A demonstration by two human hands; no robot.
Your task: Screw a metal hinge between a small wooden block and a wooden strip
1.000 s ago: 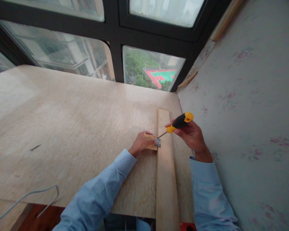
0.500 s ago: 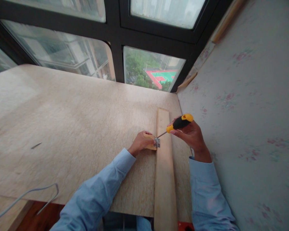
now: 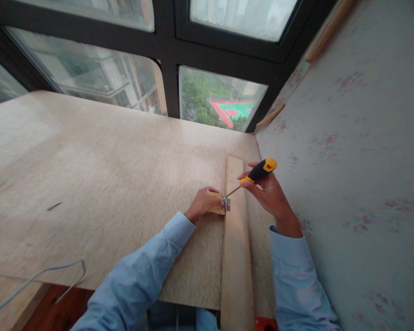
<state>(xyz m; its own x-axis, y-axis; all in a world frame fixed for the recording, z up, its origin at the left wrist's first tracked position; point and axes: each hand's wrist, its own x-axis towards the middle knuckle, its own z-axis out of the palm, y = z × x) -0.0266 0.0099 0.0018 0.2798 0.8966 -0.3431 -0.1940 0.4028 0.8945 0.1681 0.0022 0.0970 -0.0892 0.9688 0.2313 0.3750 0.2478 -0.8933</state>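
A small metal hinge (image 3: 227, 204) lies across the joint between a long wooden board (image 3: 237, 257) and a short wooden block (image 3: 216, 209). My left hand (image 3: 204, 202) is closed on the block and presses it against the board's left side, its fingertips by the hinge. In my right hand (image 3: 267, 191) is a screwdriver (image 3: 258, 172) with a black and yellow handle, slanting down to the left. Its tip meets the hinge's left leaf; the screw head under it is too small to make out.
The stone-patterned ledge (image 3: 106, 174) runs up to a dark-framed window (image 3: 170, 87). A papered wall (image 3: 359, 184) rises close by my right arm. A thin pointed metal piece (image 3: 54, 206) lies at the left, and a grey cable (image 3: 37, 274) crosses the lower left edge.
My right hand's fingers have shifted on the screwdriver handle, with the index finger now more extended. The tip stays on the hinge, and my left hand holds its place.
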